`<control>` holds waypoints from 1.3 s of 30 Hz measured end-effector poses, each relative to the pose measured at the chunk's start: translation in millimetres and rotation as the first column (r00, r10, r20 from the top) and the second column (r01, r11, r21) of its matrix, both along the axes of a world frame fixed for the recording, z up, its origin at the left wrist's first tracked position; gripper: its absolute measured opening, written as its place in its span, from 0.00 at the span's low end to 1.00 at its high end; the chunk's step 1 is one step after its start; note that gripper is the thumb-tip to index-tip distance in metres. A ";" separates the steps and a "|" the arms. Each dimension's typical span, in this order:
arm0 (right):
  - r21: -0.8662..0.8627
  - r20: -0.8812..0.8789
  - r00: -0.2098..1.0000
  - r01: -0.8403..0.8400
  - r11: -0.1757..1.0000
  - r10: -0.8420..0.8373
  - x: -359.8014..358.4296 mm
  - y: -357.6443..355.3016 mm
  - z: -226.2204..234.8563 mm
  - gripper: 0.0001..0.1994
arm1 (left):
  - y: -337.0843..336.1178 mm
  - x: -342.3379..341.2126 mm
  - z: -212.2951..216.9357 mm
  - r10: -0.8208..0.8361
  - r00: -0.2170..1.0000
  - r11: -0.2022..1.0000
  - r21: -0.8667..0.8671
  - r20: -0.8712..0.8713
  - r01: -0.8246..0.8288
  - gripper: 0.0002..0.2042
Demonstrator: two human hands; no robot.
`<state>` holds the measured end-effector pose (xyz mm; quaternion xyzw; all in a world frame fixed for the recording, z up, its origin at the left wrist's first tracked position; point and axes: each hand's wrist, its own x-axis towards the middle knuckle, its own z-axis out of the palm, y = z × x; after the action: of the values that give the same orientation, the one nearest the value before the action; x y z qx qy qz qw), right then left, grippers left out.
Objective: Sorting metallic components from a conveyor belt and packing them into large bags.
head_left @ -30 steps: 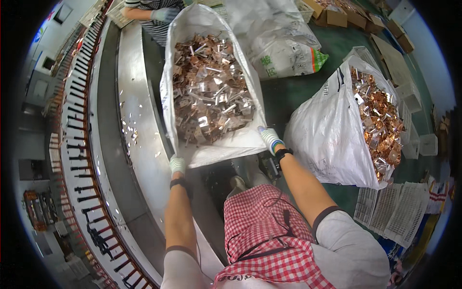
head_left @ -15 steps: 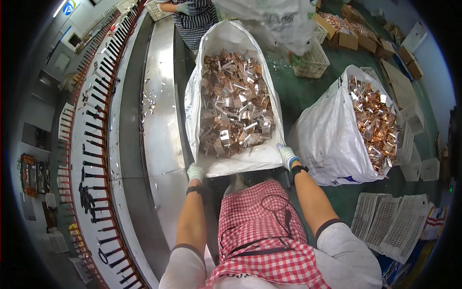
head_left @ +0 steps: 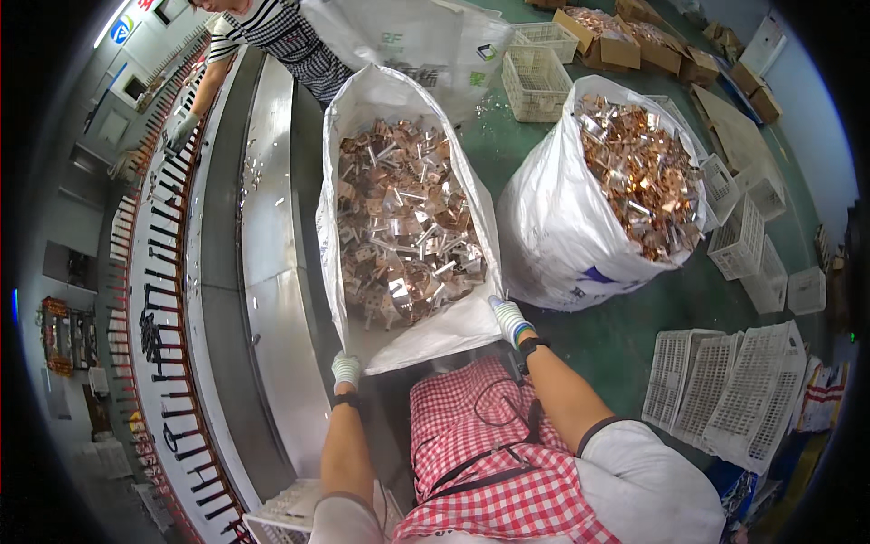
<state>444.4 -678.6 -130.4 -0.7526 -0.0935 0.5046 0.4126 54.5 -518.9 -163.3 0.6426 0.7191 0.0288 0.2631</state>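
Note:
A large white woven sack point(head_left: 497, 257) stands open before me, filled with copper-coloured and silvery metal pieces point(head_left: 412, 218). My left hand point(head_left: 345, 370), in a pale knitted glove, is closed on the near left corner of its rim. At the near right corner my right hand point(head_left: 510, 322), in a striped glove, grips the rim too. Between them the near edge slants, with a white flap point(head_left: 435, 334) folded inward over some of the pieces. The fingertips of both hands are partly hidden by the cloth.
To the right stands another full white sack point(head_left: 553, 218). A steel trough point(head_left: 276, 227) and a rack conveyor with black holders point(head_left: 163, 272) run along the left. A co-worker point(head_left: 299, 45) reaches over the conveyor. White crates point(head_left: 535, 83) and stacked baskets point(head_left: 752, 390) stand on the green floor.
My view has shifted, and both sacks look changed in position. The sack's near edge went from nearly level to slanted, its flap folding inward. The co-worker's arm has stretched out to the conveyor.

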 end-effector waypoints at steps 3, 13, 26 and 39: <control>-0.055 0.011 1.000 -0.015 0.998 0.016 -21.6 -46.0 14.9 0.30 | -55.6 -22.0 2.3 0.013 1.000 1.000 -0.014 -0.027 -0.013 0.15; -0.055 -0.019 0.999 0.032 0.998 -0.033 -55.5 -217.0 1.1 0.29 | -251.0 -45.9 39.9 0.135 0.987 0.990 0.039 0.087 -0.138 0.13; 0.099 -0.419 0.908 0.039 0.994 0.006 -32.2 -378.8 -39.2 0.34 | -424.1 -32.0 34.5 0.087 0.996 0.984 0.156 -0.013 -0.084 0.11; 0.066 -0.569 0.799 -0.189 0.980 0.193 -32.3 -491.5 -89.4 0.26 | -571.9 -45.4 18.9 0.011 0.998 0.940 0.340 0.059 -0.030 0.11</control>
<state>412.1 -1170.1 -219.9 -0.5517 -0.0422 0.7458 0.3710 9.1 -1090.8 -144.4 0.6698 0.7022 0.1734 0.1679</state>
